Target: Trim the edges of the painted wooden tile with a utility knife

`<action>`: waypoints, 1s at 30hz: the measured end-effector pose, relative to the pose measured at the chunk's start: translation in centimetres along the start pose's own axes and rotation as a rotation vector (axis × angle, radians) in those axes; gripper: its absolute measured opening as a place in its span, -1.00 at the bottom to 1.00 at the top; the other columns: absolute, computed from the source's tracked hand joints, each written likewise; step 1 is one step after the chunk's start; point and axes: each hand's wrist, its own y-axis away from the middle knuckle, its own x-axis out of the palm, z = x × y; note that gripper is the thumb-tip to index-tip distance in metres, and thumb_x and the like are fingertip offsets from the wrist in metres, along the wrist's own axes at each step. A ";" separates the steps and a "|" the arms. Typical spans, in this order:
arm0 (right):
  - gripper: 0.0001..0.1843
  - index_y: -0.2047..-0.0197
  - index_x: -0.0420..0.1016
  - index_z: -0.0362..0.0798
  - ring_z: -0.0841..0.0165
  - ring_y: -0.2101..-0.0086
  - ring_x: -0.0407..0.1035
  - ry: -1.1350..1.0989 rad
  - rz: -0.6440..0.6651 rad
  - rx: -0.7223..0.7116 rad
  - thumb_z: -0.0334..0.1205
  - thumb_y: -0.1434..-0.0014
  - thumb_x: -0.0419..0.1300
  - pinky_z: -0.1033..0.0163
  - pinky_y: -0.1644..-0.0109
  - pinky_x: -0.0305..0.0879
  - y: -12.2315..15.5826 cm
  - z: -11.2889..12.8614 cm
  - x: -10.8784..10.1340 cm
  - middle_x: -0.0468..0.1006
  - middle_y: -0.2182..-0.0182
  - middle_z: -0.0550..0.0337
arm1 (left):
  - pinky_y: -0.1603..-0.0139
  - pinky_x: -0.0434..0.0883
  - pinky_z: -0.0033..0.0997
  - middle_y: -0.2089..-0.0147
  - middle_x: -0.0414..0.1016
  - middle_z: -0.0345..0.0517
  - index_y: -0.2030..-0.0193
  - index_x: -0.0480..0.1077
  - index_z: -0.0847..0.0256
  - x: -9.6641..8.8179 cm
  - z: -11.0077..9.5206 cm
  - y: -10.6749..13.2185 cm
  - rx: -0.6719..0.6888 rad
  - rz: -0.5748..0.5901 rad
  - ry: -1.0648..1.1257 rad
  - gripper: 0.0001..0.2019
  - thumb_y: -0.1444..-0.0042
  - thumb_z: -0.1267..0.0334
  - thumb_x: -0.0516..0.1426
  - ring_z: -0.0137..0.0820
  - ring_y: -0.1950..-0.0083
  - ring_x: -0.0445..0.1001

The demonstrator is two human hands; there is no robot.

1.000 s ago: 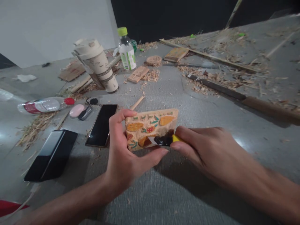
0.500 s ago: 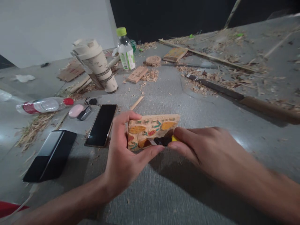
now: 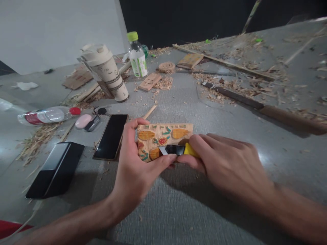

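Note:
A small wooden plaque (image 3: 163,136) painted with orange, green and red motifs is gripped by my left hand (image 3: 135,170), fingers over its left end and thumb along its near edge. My right hand (image 3: 227,163) is closed on a yellow and black utility knife (image 3: 178,150), whose blade tip rests on the plaque's lower face next to my left thumb. Both hands hover just above the grey mat (image 3: 178,211).
A black phone (image 3: 111,136) and a black box (image 3: 55,170) lie left. A lying water bottle (image 3: 48,114), pink case (image 3: 83,120), tan tumbler (image 3: 107,73), green-capped bottle (image 3: 137,56), carved wood pieces (image 3: 150,81), shavings and a long-handled tool (image 3: 268,109) surround.
The plaque has tilted flatter and lowered a little. My right hand has shifted left with the knife, so the blade sits further onto the plaque.

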 end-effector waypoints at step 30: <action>-0.27 0.27 0.51 0.03 0.27 0.62 0.45 -0.384 0.304 0.068 0.31 -0.63 -0.22 0.19 0.48 -0.07 -0.5 -2.1 -0.2 0.53 0.55 0.26 | 0.32 0.72 -0.53 0.13 0.57 -0.32 -0.10 0.28 0.00 0.0 0.3 -0.1 0.088 -0.026 -0.123 -0.25 0.13 0.46 0.56 -0.37 0.27 0.73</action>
